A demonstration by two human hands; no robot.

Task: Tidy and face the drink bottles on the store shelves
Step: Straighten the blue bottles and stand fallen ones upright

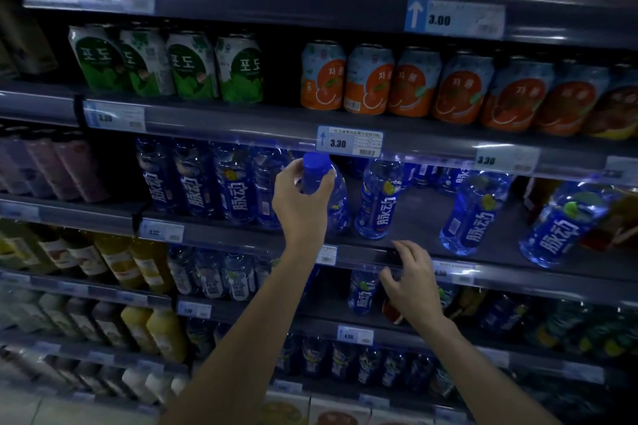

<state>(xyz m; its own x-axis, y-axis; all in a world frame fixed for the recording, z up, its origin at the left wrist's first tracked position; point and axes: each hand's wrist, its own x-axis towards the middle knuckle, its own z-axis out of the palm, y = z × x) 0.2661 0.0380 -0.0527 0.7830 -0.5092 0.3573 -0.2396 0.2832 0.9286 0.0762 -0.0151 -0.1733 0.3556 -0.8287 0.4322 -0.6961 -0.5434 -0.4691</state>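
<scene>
In the head view, the blue bottle [340, 203] stands on the middle shelf [414, 214], at the front, just right of a close row of the same bottles [214, 179] and just beside another one [378, 200]; two more [474, 214] stand well apart further right. It looks full, so I judge it rather heavy for its size, with a stiff but smooth plastic wall that may slip when it is turned. The neck under the cap is a sure place to hold it, or the labelled waist. The left hand [300, 200] grips exactly there, fingers and thumb curled round the neck and cap from above. The right hand [409, 281] holds nothing; its fingers are loosely bent at the front rail of this shelf, and I cannot tell if they touch it
</scene>
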